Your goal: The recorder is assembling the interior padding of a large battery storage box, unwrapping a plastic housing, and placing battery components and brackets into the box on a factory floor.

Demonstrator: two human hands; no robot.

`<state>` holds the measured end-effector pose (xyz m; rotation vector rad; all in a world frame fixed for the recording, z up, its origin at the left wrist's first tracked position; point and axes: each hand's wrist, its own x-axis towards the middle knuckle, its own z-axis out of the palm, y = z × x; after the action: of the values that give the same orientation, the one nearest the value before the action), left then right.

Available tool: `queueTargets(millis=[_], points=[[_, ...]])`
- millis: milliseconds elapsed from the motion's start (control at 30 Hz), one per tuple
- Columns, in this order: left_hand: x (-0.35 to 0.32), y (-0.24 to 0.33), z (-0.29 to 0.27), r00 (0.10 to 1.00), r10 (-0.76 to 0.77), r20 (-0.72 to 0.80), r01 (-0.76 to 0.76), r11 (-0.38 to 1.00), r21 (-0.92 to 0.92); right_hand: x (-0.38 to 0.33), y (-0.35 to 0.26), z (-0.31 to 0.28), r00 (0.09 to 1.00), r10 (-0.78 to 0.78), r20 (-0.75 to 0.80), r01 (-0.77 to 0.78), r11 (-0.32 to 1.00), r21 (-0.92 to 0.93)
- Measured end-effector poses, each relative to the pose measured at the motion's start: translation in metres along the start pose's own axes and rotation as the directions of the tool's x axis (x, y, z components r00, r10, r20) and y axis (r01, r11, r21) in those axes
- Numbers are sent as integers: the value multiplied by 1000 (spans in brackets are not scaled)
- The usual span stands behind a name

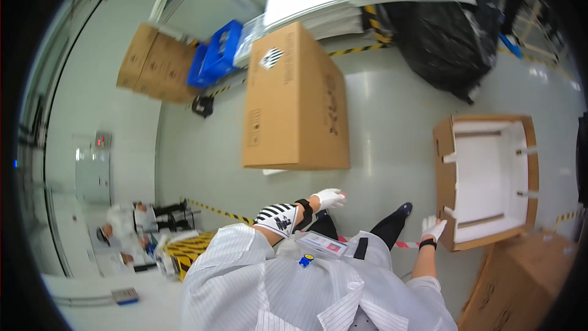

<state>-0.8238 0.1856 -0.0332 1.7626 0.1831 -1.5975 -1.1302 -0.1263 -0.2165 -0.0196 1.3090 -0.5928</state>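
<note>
Wearing a white pinstriped smock [245,282], closest of all. Holding out a white-gloved left hand [331,199], loosely open with nothing in it, a black-and-white striped diamond label [278,219] along its forearm. Having a white-gloved right hand [433,227] at the lower left corner of an open, white-lined brown cardboard box [449,199], off to the right; cannot tell a grip from a touch. Near that box's lower edge, seeing a large brown carton [520,282]. Ahead of the left hand, well apart, facing a tall printed cardboard carton [275,129] on grey floor [392,129]. Farther off, seeing a bulging black plastic bag [441,49], blue plastic bins [223,49] and stacked brown boxes [153,67].
</note>
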Motion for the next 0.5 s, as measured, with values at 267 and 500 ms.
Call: queueTargets(millis=[267,500], points=[[-85,-198,-158,986,149,69,-59,713,-698,-33,146,-1,974,206,95,113,-74,-991],[-156,-389,-257,829,41,-558,-241,927,-289,-140,404,164,459,723,517,760,-621,193]])
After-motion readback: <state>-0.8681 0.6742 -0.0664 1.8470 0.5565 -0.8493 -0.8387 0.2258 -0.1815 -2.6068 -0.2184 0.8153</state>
